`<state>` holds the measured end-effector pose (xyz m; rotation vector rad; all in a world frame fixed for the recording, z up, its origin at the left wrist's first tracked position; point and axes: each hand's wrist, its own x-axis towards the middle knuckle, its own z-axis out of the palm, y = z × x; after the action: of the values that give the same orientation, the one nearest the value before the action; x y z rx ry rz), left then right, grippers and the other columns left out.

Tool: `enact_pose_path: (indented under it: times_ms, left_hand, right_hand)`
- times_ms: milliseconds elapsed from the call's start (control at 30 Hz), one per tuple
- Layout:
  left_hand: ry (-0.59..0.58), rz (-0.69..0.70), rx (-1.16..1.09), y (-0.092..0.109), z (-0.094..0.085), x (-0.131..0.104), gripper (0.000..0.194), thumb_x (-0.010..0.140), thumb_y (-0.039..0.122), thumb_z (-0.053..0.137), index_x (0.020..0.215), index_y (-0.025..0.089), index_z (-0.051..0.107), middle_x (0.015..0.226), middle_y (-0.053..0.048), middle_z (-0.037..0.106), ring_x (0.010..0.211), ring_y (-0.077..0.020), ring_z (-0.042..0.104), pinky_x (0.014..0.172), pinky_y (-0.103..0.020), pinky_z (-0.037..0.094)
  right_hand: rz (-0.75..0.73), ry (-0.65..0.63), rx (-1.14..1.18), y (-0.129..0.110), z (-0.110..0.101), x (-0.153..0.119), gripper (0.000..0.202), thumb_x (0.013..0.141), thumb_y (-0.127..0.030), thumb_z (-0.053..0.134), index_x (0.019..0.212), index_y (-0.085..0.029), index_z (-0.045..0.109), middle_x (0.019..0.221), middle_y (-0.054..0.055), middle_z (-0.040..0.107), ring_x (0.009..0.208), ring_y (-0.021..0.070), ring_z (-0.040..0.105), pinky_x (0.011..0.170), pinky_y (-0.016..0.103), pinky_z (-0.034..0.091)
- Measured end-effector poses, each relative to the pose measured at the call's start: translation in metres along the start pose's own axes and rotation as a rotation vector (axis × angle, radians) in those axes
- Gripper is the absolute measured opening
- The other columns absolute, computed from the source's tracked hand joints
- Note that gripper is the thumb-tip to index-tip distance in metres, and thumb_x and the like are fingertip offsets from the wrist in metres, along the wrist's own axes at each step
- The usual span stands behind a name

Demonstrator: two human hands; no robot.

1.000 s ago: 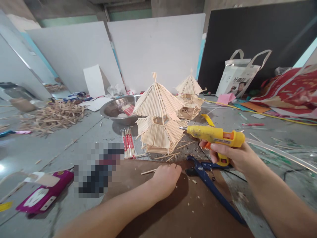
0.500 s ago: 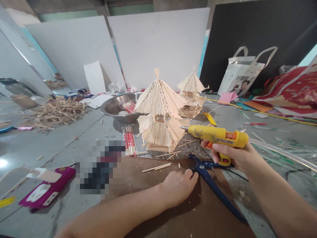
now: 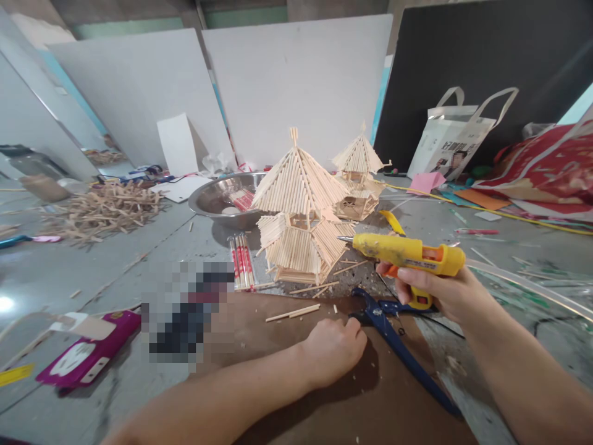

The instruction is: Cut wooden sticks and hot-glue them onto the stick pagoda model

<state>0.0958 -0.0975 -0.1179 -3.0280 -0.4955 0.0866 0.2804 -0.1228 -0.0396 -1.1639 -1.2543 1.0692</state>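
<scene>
My right hand grips a yellow hot glue gun, a finger at its orange trigger. The metal nozzle points left, close to the right side of a small pavilion model built of thin wooden sticks. Low over the brown board, my left hand is closed with its fingers curled under; whatever they hold is hidden. Just right of it lies a blue-handled cutter. Short wooden sticks rest on the board beyond my left hand.
A second stick model stands behind. Around are a steel bowl, packaged sticks, a heap of wooden pieces, a purple device and a white bag. A yellow cord crosses the right side.
My left hand has drawn slightly left and down, away from the cutter's dark jaw, which shows more now. The glue gun stays almost where it was.
</scene>
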Motion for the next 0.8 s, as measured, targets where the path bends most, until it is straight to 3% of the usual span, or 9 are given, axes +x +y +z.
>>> enact_pose_path:
  times_ms: [267, 433, 533, 700, 800]
  left_hand:
    - [-0.064, 0.042, -0.046, -0.002, -0.007, 0.001, 0.008, 0.078, 0.015, 0.038, 0.082, 0.016, 0.045, 0.08, -0.004, 0.051, 0.06, -0.0157, 0.054, 0.046, -0.027, 0.047]
    - [-0.064, -0.032, -0.146, -0.006, -0.011, -0.004, 0.024, 0.071, 0.009, 0.043, 0.093, 0.015, 0.044, 0.085, -0.005, 0.05, 0.066, -0.0148, 0.053, 0.056, -0.026, 0.046]
    - [-0.069, -0.097, -0.199, -0.014, -0.012, -0.005, 0.017, 0.072, 0.006, 0.039, 0.083, 0.016, 0.046, 0.085, -0.004, 0.049, 0.065, -0.0126, 0.051, 0.057, -0.023, 0.044]
    - [0.168, -0.098, -0.228, -0.023, -0.004, 0.008, 0.017, 0.078, 0.008, 0.035, 0.081, 0.014, 0.05, 0.099, -0.007, 0.051, 0.089, -0.015, 0.049, 0.078, -0.027, 0.04]
    - [0.217, -0.04, -0.24, -0.021, 0.007, 0.017, 0.017, 0.08, 0.012, 0.036, 0.073, 0.014, 0.052, 0.089, -0.006, 0.056, 0.089, -0.0155, 0.048, 0.083, -0.03, 0.036]
  right_hand:
    - [-0.016, -0.008, -0.022, 0.0, 0.0, 0.0, 0.019, 0.067, -0.038, 0.06, 0.079, -0.024, 0.059, 0.077, 0.003, 0.063, 0.043, 0.0113, 0.05, 0.04, 0.026, 0.038]
    - [-0.01, 0.0, 0.007, -0.002, -0.001, -0.001, 0.02, 0.066, -0.037, 0.061, 0.08, -0.023, 0.058, 0.077, 0.003, 0.062, 0.044, 0.0104, 0.05, 0.04, 0.025, 0.038]
    - [0.016, -0.014, -0.014, -0.001, -0.004, 0.001, 0.022, 0.067, -0.038, 0.06, 0.082, -0.021, 0.058, 0.077, 0.004, 0.062, 0.045, 0.0103, 0.05, 0.041, 0.025, 0.039]
    - [0.024, -0.011, -0.035, 0.001, -0.005, 0.003, 0.023, 0.066, -0.039, 0.06, 0.079, -0.02, 0.059, 0.075, 0.003, 0.062, 0.045, 0.0094, 0.05, 0.041, 0.024, 0.038]
    - [0.014, -0.023, -0.016, 0.0, -0.005, 0.003, 0.021, 0.067, -0.038, 0.06, 0.079, -0.02, 0.058, 0.075, 0.002, 0.061, 0.045, 0.0088, 0.05, 0.042, 0.023, 0.039]
